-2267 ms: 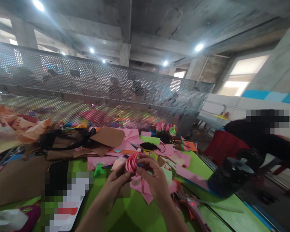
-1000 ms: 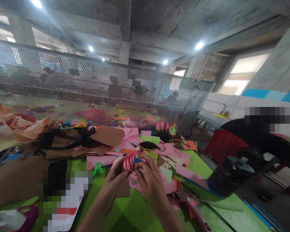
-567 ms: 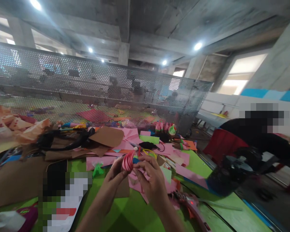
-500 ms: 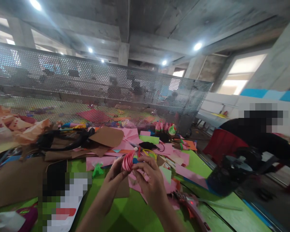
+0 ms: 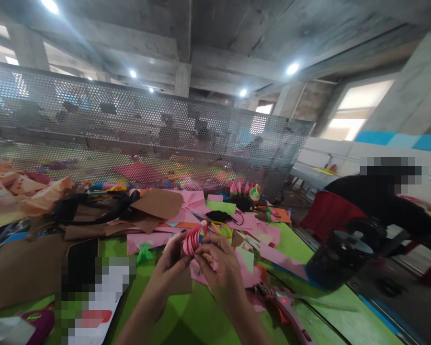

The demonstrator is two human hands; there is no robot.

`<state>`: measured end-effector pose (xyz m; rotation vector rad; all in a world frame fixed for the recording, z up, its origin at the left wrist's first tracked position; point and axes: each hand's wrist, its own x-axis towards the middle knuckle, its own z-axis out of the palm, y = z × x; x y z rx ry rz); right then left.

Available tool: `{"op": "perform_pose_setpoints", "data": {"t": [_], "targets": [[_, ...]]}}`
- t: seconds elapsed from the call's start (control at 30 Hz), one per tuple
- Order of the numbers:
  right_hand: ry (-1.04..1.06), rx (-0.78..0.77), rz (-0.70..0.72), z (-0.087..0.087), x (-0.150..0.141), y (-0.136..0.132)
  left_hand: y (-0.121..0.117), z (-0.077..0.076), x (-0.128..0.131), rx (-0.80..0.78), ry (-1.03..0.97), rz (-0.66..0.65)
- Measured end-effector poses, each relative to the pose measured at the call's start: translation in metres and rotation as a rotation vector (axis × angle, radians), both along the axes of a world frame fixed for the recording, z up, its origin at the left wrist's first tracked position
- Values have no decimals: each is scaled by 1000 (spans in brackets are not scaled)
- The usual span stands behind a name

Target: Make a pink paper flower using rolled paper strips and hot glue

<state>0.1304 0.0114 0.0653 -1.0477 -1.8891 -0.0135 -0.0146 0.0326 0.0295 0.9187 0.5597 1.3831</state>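
Observation:
Just above the table's middle, a small pink-and-white striped craft piece (image 5: 191, 242) is held between both hands. It has a round, coiled-looking body, a small blue part and a white ball at its top. My left hand (image 5: 170, 261) is closed around its left side. The fingers of my right hand (image 5: 219, 263) are bent and pressed at its right side, by the blue part, and partly hide it. Scraps of pink paper (image 5: 199, 277) lie under the hands. To the right of my right hand rests a pink hot glue gun (image 5: 289, 311) with a red light.
The green table (image 5: 187, 321) carries brown sheets (image 5: 25, 268), a phone (image 5: 81, 263), a crumpled green scrap (image 5: 144, 253) and cupcake-like crafts (image 5: 254, 191). A dark transparent jug (image 5: 339, 258) stands at the right edge. Behind is a perforated metal panel (image 5: 129, 129); a person (image 5: 377, 196) sits at right.
The striped piece has turned slightly in my hands, so its white ball has shifted a little right and less blue shows. Both hands stay in nearly the same place.

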Motion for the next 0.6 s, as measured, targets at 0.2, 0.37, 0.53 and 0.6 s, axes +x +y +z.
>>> {"op": "perform_pose_setpoints", "data": {"t": [0.2, 0.37, 0.53, 0.6], "targets": [[2, -4, 27, -1, -1, 3, -2, 2, 1, -36, -16, 8], [42, -47, 55, 0, -1, 1, -4, 5, 0, -58, -42, 0], [32, -13, 43, 0, -3, 0, -3, 6, -1, -14, -25, -7], [42, -7, 42, 0, -3, 0, -2, 3, -1, -16, -21, 2]]}}
